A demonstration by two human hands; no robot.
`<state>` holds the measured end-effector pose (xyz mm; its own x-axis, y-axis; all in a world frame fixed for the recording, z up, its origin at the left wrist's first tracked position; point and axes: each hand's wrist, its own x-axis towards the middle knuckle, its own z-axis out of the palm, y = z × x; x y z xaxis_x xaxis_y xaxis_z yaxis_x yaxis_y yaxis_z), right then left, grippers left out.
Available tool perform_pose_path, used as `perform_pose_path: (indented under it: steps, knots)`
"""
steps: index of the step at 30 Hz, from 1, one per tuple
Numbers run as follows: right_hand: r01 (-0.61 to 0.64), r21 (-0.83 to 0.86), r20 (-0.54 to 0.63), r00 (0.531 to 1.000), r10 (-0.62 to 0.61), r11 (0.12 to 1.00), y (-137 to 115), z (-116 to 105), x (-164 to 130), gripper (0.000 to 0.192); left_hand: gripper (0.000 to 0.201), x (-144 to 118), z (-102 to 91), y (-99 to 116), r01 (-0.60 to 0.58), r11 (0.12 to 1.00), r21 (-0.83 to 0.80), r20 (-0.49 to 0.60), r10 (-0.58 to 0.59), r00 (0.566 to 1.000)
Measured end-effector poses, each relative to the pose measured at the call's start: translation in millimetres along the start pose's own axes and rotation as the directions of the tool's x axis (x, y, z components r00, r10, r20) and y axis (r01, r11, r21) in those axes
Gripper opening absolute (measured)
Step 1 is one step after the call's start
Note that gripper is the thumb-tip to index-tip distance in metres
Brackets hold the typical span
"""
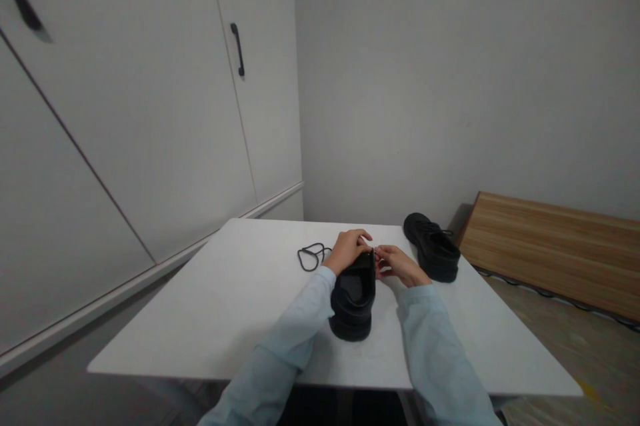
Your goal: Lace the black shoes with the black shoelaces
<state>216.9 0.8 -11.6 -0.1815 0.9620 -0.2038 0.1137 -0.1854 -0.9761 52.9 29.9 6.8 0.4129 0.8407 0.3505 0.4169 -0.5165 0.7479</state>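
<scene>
White tabletop [210, 306]. Black shoe [353, 303] near the front edge, heel toward the viewer. Second black shoe [433, 247] by the far right corner. Left hand [346, 249] clasped over the near shoe's top; right hand [399, 265] pinching its lace end. Loose black lace [311, 257] toward the far edge.

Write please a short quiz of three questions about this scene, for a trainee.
1. True or false: both hands are at the near shoe.
2. What lies on the table beside the left hand?
3. Where is the second shoe? A) beyond the right hand, to its right B) on the floor

Key: 1 true; 2 a loose black lace; 3 A
</scene>
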Motion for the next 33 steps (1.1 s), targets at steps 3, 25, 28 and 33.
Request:
perform_pose_path:
  steps: [3,25,28,33]
  knots:
    - [-0.006,-0.004,-0.026,1.000,0.006,1.000,-1.3,-2.3,-0.7,0.026,0.024,0.1,-13.0,1.8,0.032,0.997,-0.077,-0.040,-0.035,0.999]
    - [0.305,-0.152,-0.378,0.861,-0.340,0.940,8.3,-4.9,17.2,0.034,0.009,-95.3,-78.5,-5.3,0.301,0.603,0.739,0.159,-0.589,0.792]
    - [0.344,-0.256,-0.413,0.806,-0.424,0.903,6.7,-4.7,17.2,0.038,0.009,-94.3,-83.5,-7.1,0.287,0.623,0.728,0.134,-0.540,0.831]
    - [0.329,-0.518,-0.440,0.689,-0.576,0.790,-0.6,0.7,11.8,0.040,0.017,-85.1,-96.8,3.5,0.276,0.678,0.681,-0.050,-0.333,0.942]
